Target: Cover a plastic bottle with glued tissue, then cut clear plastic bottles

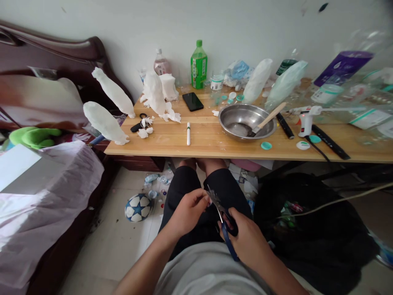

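Note:
Over my lap, my right hand (250, 235) grips a pair of scissors (227, 237) by the dark blue handles, their metal blades pointing up and left. The fingers of my left hand (192, 209) are pinched together beside the blade tips. Whatever they hold is too small and hidden to make out. Beyond my knees, on the wooden table (166, 145), lie a white marker pen (188, 134) and a steel bowl (236, 119) with a wooden-handled brush (267, 119) resting in it.
White paper-covered bottle shapes (115, 92) stand at the table's left. A black phone (193, 101), a green bottle (199, 67) and a hot glue gun (307, 121) are on it too. A ball (138, 207) lies on the floor; a black bag (310, 246) sits at right.

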Motion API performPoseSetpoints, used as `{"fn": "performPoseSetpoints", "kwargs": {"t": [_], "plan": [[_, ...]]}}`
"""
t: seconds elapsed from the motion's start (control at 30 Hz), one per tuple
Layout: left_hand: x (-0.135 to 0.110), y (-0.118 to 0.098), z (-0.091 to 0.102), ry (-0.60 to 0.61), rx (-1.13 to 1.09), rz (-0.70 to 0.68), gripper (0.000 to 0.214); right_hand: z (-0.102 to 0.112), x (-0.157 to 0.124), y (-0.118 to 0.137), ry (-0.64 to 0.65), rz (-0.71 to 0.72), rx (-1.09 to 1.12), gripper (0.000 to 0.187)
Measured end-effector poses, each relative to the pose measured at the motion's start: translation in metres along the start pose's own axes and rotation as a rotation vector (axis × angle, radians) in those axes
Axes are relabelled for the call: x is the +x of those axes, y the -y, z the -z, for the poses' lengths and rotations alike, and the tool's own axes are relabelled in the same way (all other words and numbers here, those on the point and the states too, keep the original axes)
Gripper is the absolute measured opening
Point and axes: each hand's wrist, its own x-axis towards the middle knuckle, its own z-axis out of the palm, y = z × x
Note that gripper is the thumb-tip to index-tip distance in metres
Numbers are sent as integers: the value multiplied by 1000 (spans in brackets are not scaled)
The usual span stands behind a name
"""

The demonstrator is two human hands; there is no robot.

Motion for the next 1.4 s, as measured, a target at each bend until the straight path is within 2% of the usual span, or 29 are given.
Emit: {"fn": "performPoseSetpoints", "kwargs": {"t": [0.2,0.3,0.37,0.5,0.57,0.73,1.0,1.23,1.4], "plan": [[0,-11,13,112,136,-5,26,-5,1,-1,17,4,-8,10],[-1,-4,7,81,118,-17,26,-7,3,-4,20,2,-21,10],[-2,5,-4,5,-15,14,24,-9,4,-6,17,-13,-31,9],[-4,20,-35,-212,-555,169,26,-12,2,-9,3,-42,-56,5],[-4,24,-46,-296,-655,188,28,-12,0,-8,1,-43,-72,4],[-3,24,-49,-323,-581,183,28,-8,-3,-6,-22,-45,-91,10],[-2,16,-35,-231,-427,172,31,-2,1,-11,5,-69,-137,9],[-5,7,-21,-132,-48,112,28,-1,0,-10,4,-39,-146,7],[-1,12,-11,-78,27,75,26,0,0,-17,-17,-53,-169,8]]}}
